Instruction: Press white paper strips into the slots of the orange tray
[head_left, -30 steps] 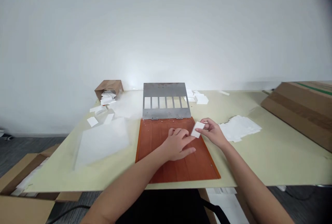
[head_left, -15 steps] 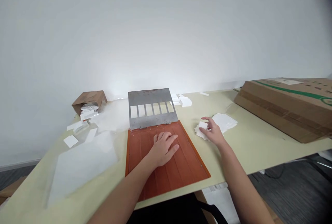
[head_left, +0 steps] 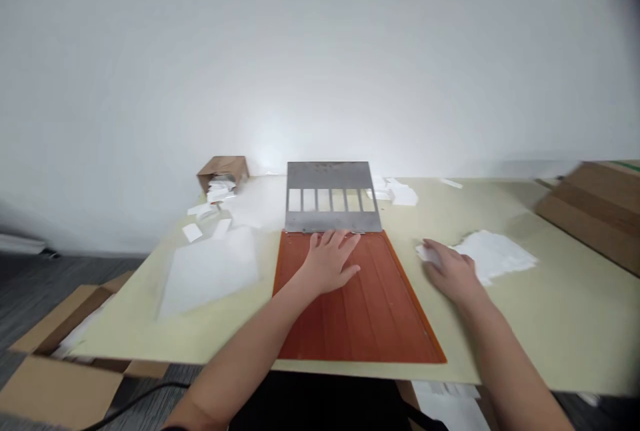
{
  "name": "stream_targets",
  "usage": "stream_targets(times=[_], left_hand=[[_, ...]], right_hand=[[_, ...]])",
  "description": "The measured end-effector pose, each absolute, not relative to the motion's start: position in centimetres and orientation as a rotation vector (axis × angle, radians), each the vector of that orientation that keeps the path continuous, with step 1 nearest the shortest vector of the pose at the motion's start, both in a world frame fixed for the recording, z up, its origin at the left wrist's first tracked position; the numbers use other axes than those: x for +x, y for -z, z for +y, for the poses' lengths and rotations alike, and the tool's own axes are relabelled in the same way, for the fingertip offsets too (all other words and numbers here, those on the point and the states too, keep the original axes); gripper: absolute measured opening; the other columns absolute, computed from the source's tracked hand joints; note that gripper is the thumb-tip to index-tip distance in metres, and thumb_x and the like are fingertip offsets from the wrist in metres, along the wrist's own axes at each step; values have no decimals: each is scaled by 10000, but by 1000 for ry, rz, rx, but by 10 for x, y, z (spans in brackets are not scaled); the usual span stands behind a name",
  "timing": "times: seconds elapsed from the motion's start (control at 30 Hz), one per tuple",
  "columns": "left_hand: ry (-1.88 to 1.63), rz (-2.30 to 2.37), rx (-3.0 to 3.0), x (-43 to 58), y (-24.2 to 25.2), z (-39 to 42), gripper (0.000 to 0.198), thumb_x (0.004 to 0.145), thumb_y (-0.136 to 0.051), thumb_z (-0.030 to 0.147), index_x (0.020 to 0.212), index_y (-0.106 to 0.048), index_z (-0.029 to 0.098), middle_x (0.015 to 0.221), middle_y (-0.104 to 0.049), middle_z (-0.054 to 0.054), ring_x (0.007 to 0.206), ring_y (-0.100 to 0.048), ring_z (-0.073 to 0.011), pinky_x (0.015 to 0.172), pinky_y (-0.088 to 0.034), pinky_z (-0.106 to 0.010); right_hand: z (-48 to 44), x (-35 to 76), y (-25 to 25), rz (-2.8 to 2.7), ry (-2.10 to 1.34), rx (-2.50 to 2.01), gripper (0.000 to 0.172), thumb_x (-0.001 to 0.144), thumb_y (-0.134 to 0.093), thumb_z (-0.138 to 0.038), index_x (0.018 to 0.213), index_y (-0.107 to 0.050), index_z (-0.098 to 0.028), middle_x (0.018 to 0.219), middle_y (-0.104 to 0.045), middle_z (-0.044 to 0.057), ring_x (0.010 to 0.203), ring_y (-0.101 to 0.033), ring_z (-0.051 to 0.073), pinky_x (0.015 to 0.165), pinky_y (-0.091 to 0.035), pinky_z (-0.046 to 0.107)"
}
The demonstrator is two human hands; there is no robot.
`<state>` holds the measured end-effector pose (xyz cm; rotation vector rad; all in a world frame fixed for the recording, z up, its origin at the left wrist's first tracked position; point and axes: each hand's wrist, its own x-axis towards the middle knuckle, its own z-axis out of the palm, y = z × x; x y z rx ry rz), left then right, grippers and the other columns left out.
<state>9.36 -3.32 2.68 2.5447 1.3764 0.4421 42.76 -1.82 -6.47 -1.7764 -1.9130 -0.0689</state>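
An orange-red board [head_left: 370,324] lies on the table, joined at its back edge to a raised grey metal plate [head_left: 327,221] with a row of rectangular openings. My left hand [head_left: 331,263] rests over the upper part of the board, fingers spread, holding nothing. To the right of the board, my right hand [head_left: 453,272] is curled down over a small pile of white cards [head_left: 424,252], thumb and fingers on either side of it; blur hides whether a card is gripped. A larger heap of white cards [head_left: 500,254] lies just beyond that hand.
A small carton [head_left: 233,166] spilling white cards stands at the back left, above a translucent sheet [head_left: 210,274]. More white pieces [head_left: 403,194] lie behind the board. A large carton [head_left: 595,208] sits far right; an open box [head_left: 60,384] is on the floor left.
The view has swung right-to-left, bringing the floor box in. My right hand has closed down over the small card pile. My left hand has moved up the board toward the metal plate.
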Motion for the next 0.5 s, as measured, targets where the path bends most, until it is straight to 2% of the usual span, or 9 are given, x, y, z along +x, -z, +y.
stream_targets(times=[0.07,0.17,0.23,0.3,0.33,0.4,0.5], left_hand=[[-453,1574,2467,74,-39,-30,657,914,-535,485,1511,-347,287,1567,-382,-116,1409,-355,-334,1126,-252,-596],[-441,1933,2231,25,-51,-33,696,940,-408,608,1546,-266,298,1610,-314,-117,1444,-323,-331,1125,-294,-556],[-361,2218,1966,-16,-49,-41,755,925,-403,626,1558,-256,242,1621,-267,-181,1460,-282,-402,1110,-278,-619],[-237,2459,1653,-57,-41,-51,860,882,-465,621,1551,-267,118,1599,-223,-300,1439,-242,-530,1041,-271,-725],[-188,2546,1523,-76,-36,-56,909,865,-477,628,1546,-256,68,1586,-203,-343,1434,-213,-565,1016,-267,-753],[-118,2629,1366,-104,-26,-62,946,851,-464,658,1554,-228,70,1592,-191,-337,1454,-190,-546,1021,-275,-750],[-74,2607,1356,-126,-18,-53,980,841,-408,738,1579,-179,135,1643,-131,-242,1500,-157,-457,1093,-268,-688]], right_hand=[[-15,439,73,-1962,47,-1718,530,801,-467,-316,1310,-535,-185,1122,-723,126,992,-676,290,889,-506,456],[-10,453,85,-2030,114,-1685,558,841,-469,-379,1365,-485,-187,1204,-690,139,1050,-673,307,888,-530,446],[-8,456,91,-2078,157,-1677,544,883,-436,-439,1354,-490,-174,1216,-675,162,1083,-659,331,876,-534,467],[-7,455,93,-2106,176,-1652,491,908,-390,-453,1298,-533,-189,1224,-667,164,1097,-650,339,874,-531,484],[-6,454,94,-2104,188,-1640,459,916,-369,-448,1260,-557,-210,1221,-668,157,1099,-648,340,876,-527,494],[-5,454,94,-2076,231,-1653,427,925,-333,-448,1201,-592,-250,1204,-673,153,1099,-644,351,874,-513,530],[-1,459,94,-2009,322,-1746,443,926,-302,-497,1150,-623,-290,1194,-674,177,1101,-627,392,877,-458,612]])
